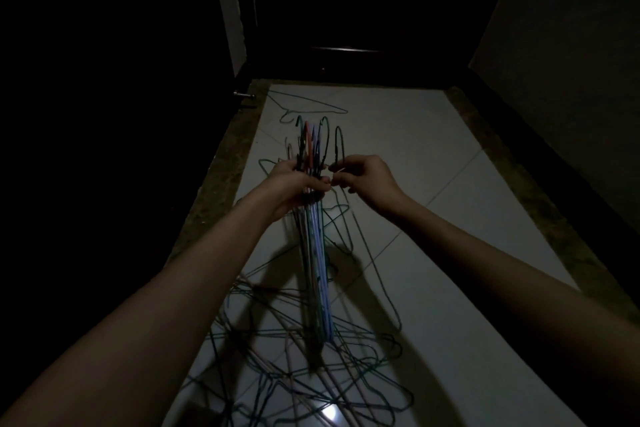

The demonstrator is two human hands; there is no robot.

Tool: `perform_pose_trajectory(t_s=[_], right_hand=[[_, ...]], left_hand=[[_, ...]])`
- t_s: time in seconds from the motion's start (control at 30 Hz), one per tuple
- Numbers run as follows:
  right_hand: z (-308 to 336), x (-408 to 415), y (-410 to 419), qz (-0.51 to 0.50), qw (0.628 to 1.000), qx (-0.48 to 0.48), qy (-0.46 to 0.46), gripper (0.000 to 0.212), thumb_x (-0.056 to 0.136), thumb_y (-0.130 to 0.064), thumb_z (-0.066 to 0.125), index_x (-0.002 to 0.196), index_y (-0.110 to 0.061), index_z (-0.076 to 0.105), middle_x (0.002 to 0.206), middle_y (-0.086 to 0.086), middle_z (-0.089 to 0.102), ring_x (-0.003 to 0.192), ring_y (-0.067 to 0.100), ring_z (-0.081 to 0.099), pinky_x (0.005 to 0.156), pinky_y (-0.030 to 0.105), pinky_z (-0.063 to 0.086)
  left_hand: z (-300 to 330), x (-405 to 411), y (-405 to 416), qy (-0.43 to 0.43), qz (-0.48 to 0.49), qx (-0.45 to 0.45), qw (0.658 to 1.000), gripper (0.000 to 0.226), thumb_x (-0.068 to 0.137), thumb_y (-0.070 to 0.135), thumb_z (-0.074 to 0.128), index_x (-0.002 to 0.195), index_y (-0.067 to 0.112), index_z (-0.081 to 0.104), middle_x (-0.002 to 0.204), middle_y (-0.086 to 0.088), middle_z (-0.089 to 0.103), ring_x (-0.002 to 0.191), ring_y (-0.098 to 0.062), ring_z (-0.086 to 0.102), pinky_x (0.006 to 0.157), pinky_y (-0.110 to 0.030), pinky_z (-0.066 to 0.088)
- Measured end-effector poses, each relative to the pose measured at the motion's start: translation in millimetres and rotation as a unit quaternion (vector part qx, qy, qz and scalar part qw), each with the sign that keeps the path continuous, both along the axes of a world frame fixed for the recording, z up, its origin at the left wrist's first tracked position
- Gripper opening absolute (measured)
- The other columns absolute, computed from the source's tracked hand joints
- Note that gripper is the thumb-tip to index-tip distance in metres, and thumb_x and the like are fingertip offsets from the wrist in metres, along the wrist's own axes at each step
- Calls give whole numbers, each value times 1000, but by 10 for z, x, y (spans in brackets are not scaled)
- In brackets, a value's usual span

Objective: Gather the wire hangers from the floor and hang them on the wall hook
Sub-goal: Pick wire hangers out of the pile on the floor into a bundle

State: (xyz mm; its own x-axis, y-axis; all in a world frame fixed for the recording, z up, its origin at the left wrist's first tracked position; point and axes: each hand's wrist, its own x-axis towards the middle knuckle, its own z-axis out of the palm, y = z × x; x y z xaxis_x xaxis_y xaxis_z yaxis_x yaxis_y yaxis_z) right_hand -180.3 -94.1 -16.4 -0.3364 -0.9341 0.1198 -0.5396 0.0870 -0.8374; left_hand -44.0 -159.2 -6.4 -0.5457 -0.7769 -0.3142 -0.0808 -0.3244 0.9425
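My left hand (298, 180) grips a bundle of several wire hangers (317, 253) by their necks, hooks pointing away from me, bodies hanging down toward the floor. The bundle mixes green, pink, blue and white wires. My right hand (360, 177) pinches the neck of one green hanger (338, 142) right beside the bundle, its body trailing down to the right. A tangle of loose hangers (311, 367) lies on the white tiled floor below my arms. One single green hanger (311, 106) lies farther away near the doorway. No wall hook is visible.
The room is very dim. A white tile floor (450, 204) has a dark speckled border (221, 191) on both sides. A dark doorway (346, 55) and pale door frame (228, 10) stand ahead; a wall (571, 45) rises on the right.
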Motion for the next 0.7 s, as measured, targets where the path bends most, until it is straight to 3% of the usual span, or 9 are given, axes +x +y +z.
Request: perform_pose_trajectory(t_s=[0.13, 0.23, 0.33, 0.4, 0.5, 0.6, 0.7], right_hand=[[-70, 111, -38, -9, 1000, -9, 0, 26, 83, -12, 67, 108, -5, 68, 104, 9, 69, 92, 15, 62, 78, 24, 46], [-105, 165, -65, -37, 999, -20, 12, 25, 80, -11, 69, 104, -3, 70, 97, 4, 61, 86, 13, 53, 71, 18, 38], [-129, 224, -85, -45, 999, -30, -6, 24, 80, -9, 69, 103, -2, 70, 94, 3, 57, 86, 12, 50, 62, 15, 36], [-159, 257, -82, -44, 998, -31, -42, 25, 81, -7, 67, 105, -1, 69, 100, 10, 62, 90, 15, 54, 71, 14, 42], [-245, 299, -50, -33, 993, -31, -105, 25, 84, -8, 65, 108, -2, 68, 105, 15, 65, 99, 25, 60, 86, 31, 48], [-384, 363, 47, -23, 994, 8, -108, 27, 87, -16, 63, 112, -5, 66, 104, 9, 64, 94, 20, 60, 74, 24, 46], [-639, 400, 224, 5, 995, 76, -57, 20, 85, -17, 66, 104, -10, 68, 97, 5, 64, 80, 15, 55, 66, 22, 43]], left_hand=[[-75, -17, 3, -9, 18, -8, 1000, 43, 74, -20, 61, 108, 4, 57, 93, -8, 65, 92, -23, 63, 77, -35, 56], [-108, -22, 45, 0, 43, -2, 999, 40, 75, -22, 58, 101, 8, 53, 87, -5, 62, 82, -19, 61, 71, -30, 55], [-125, -18, 66, -1, 60, -12, 998, 45, 77, -21, 58, 108, 11, 48, 88, -3, 60, 79, -17, 60, 66, -26, 54], [-149, 10, 57, -5, 61, -24, 998, 50, 75, -20, 61, 110, 13, 45, 90, -5, 61, 81, -20, 61, 66, -27, 55], [-180, 91, 55, -26, 52, -41, 997, 51, 75, -17, 64, 110, 16, 47, 90, -4, 62, 79, -18, 62, 64, -24, 55], [-217, 191, 60, -40, 41, -29, 998, 36, 77, -16, 62, 97, 13, 56, 85, -4, 63, 79, -17, 62, 62, -21, 56], [-272, 333, 25, -54, 38, -17, 998, 30, 80, -16, 58, 87, 13, 57, 85, -9, 62, 79, -20, 63, 72, -29, 55]])
